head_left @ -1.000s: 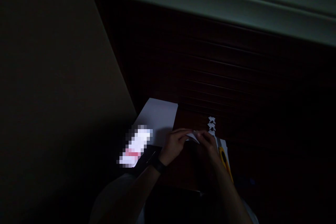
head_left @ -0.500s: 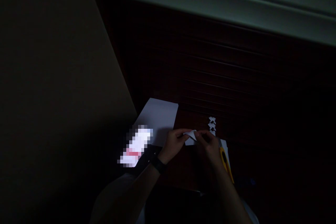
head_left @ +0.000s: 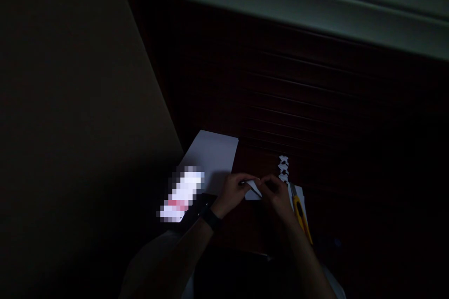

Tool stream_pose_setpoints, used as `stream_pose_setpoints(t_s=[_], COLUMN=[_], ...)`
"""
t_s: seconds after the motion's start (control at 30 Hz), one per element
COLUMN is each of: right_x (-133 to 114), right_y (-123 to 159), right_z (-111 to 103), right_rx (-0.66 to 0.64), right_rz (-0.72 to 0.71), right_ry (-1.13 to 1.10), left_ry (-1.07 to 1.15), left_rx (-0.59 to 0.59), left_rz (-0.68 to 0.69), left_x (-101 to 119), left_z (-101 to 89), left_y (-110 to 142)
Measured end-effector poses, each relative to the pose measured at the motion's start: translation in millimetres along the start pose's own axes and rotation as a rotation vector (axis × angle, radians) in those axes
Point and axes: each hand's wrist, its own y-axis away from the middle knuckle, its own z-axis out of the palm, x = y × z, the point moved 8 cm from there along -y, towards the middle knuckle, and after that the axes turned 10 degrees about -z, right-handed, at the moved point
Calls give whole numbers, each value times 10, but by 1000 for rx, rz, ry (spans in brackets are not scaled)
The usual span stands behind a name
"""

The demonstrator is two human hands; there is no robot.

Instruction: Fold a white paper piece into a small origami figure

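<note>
Between my hands is a small piece of folded white paper point(head_left: 253, 188), seen above the dark red-brown tabletop. My left hand point(head_left: 231, 191), with a dark band on the wrist, pinches its left side. At its right corner, my right hand point(head_left: 277, 192) has thumb and forefinger closed on the paper. Fine folds are too dark to make out. A yellow utility knife point(head_left: 300, 217) lies just right of my right hand, on white paper point(head_left: 303, 201). Beyond that hand, several small folded paper pieces point(head_left: 283, 168) form a short column.
A large white sheet point(head_left: 213, 154) lies at the left of the table. A lit phone point(head_left: 182, 196), its screen blurred out, is at the near left by the sheet. A pale wall or panel point(head_left: 87, 79) rises on the left, and a light ledge point(head_left: 298, 14) crosses the top.
My right hand has shifted slightly, its fingers now more curled at the paper's corner. The folded paper has tilted and sits a little lower. More of the paper column and the knife shows.
</note>
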Motion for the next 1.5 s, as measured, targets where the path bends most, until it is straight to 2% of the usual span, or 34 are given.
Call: stream_pose_setpoints(t_s=[0.17, 0.33, 0.57, 0.77, 0.87, 1.07, 1.17, 1.3, 1.5], right_x=[44, 121, 188, 293, 281, 175, 134, 109, 156], right_y=[17, 20, 23, 36, 31, 3, 1, 18, 41], right_z=[8, -19, -68, -53, -49, -54, -61, -51, -31], right_rx=[18, 5, 52, 87, 106, 50, 76, 93, 29], right_rz=[36, 94, 140, 198, 207, 166, 100, 23, 36], right_ry=[-92, -76, -131, -280, -328, -184, -165, -82, 20], left_ry=[75, 64, 43, 77, 83, 112, 193, 308, 359], left_rx=[25, 100, 44, -29, -29, 5, -7, 40, 3], left_rz=[-72, -96, -72, -36, -51, -123, -151, -192, -209], left_x=[-53, -61, -6, 123, 130, -36, -88, -136, -125], left_z=[-32, -82, -36, -26, -21, -16, -27, -93, -72], left_y=[-9, 5, 13, 77, 82, 14, 4, 9, 11])
